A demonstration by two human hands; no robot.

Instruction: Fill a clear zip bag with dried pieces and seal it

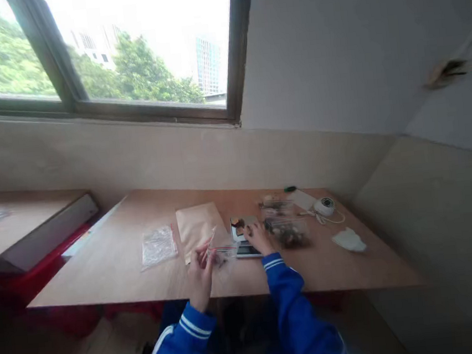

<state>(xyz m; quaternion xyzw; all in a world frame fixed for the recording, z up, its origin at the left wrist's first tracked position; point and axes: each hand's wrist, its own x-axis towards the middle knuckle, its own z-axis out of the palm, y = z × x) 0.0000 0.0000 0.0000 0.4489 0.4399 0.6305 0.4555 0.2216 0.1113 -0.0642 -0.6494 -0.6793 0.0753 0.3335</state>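
My left hand [201, 272] pinches a clear zip bag [225, 250] with a red strip along its mouth. Small dark bits show low in the bag, too blurred to name. Just right of the bag lies a small flat device like a pocket scale [248, 250], with a dark panel at the front and brown pieces on its pale rear part. Over that rear part is my right hand [258, 238], fingers bent together and pointing down; whatever is between the fingertips is hidden. A tan paper sheet or envelope [196, 225] lies behind my left hand.
Left on the wooden table [103, 273] lies a stack of clear bags [158, 247]. To the right are filled clear bags [290, 233], a white round device [324, 206] with a cord, a crumpled white piece [349, 240] and a green-ended object [290, 189]. A second table [34, 210] stands left.
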